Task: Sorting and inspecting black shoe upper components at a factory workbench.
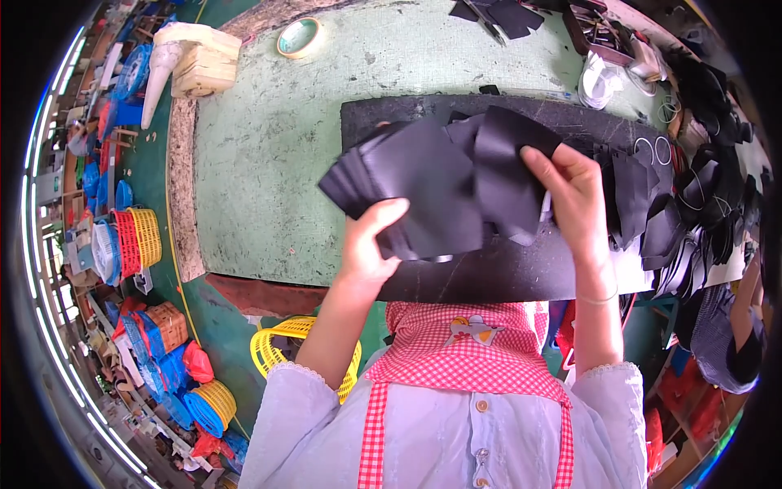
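Note:
My left hand [368, 248] is closed on a fanned stack of flat black sheet pieces [432, 191], its thumb lying on top. They look smooth, like leather, though the frame does not settle the material. Between the thumb and fingers of my right hand [580, 200] is a single curved black piece [507, 167], close against the stack's right side. Part of the stack's far edge is blurred. Both hands are above a dark mat [497, 284] at the near edge of the table, and the stack covers much of it.
The worn green tabletop [261, 171] bears a tape roll [300, 37] and a wooden block [208, 61] with a pale horn-shaped part. More black pieces [692, 204] lie bundled at right, near a tool tray [599, 33]. A yellow basket [273, 346] stands below the table at left. Another person's arm [743, 306] shows far right.

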### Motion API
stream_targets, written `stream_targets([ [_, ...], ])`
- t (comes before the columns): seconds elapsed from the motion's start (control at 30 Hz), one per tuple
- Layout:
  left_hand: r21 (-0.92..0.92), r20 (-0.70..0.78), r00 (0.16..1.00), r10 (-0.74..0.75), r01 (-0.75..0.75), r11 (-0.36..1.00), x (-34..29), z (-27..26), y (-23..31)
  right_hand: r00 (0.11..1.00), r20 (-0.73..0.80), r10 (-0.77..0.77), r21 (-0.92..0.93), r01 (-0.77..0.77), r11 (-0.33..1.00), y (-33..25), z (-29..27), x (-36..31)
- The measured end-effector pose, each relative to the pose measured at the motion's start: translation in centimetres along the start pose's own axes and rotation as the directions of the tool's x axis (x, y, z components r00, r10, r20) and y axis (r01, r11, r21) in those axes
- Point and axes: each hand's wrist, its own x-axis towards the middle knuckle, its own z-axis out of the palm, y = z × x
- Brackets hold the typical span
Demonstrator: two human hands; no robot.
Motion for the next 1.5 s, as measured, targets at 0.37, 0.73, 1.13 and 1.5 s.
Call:
stream_targets([
  [0.37,-0.518,0.030,0.966,-0.257,0.234,0.823,1.3,2.5,1.8,0.996,0.078,0.039,-0.102,-0.031,0.994,-0.5,0.0,-0.3],
  [0.73,-0.417,0.067,0.959,-0.274,0.276,0.866,2.0,5.3,2.0,0.981,0.193,-0.021,0.016,0.019,1.000,-0.7,1.0,-1.2],
  [1.13,-0.388,0.062,0.979,-0.194,0.203,0.899,2.3,4.1,2.4,0.988,0.047,-0.146,-0.361,0.153,0.920,-1.6,0.0,-0.6],
  [1.5,-0.311,0.222,0.951,-0.215,0.278,0.909,3.0,5.9,3.6,0.961,-0.064,-0.268,-0.565,0.186,0.804,-0.3,-0.8,-0.3],
])
